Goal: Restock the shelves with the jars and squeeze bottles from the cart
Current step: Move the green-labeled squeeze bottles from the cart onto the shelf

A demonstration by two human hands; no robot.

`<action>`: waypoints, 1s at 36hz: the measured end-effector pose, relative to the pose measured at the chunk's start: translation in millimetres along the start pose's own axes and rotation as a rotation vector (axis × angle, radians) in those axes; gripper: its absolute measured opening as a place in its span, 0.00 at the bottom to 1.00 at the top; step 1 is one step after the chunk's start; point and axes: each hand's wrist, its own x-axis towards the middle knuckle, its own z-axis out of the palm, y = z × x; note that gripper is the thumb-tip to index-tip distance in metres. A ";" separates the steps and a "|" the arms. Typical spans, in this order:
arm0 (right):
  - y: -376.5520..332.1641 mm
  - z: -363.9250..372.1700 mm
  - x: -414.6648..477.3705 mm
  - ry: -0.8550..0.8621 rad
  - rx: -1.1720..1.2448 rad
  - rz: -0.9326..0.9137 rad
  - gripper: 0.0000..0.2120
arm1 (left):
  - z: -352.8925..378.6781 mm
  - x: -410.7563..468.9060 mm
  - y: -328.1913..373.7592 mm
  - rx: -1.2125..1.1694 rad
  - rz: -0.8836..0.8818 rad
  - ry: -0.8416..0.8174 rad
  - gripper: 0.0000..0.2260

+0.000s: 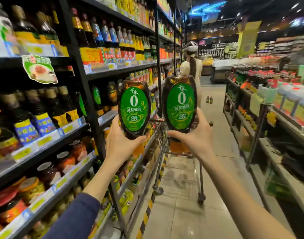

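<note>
Two squeeze bottles with green oval labels are held up side by side near the middle of the view, close together but not touching. The left squeeze bottle (134,107), just toward 10 o'clock from centre, sits with its lower end in the left hand (120,145), whose fingers and thumb curl round its base; a navy sleeve (75,216) covers that forearm at 7 o'clock. The right squeeze bottle (179,104), toward 2 o'clock, is gripped the same way at its lower end by the right hand (194,140), on a bare arm reaching in from 5 o'clock. Both bottles stand upright, labels facing the camera. Behind and below them, at 6 o'clock, the wire cart (161,137) stands on the tiled floor (182,218), two wheels showing; its contents are mostly hidden by the hands. The shelves (44,140) fill the 9 o'clock side: tall dark bottles (63,104) on the upper levels, lidded jars (64,160) lower down at 8 o'clock, and green-labelled bottles (97,97) at 9 o'clock of the left squeeze bottle. Far down the aisle at 1 o'clock another person (191,69) stands with back turned, and two small bottles (209,99) sit on the floor nearby. More stocked shelving (268,118) lines the 3 o'clock side.
</note>
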 end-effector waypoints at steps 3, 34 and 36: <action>30.4 11.3 40.3 -0.057 0.041 -0.024 0.41 | 29.3 26.0 -3.0 0.032 -0.031 0.044 0.45; 128.0 312.9 264.9 -0.607 0.452 -0.150 0.45 | 93.1 239.5 -141.0 0.360 -0.352 0.546 0.46; 127.1 330.2 270.8 -0.628 0.475 -0.158 0.45 | 92.5 249.1 -147.7 0.376 -0.370 0.569 0.46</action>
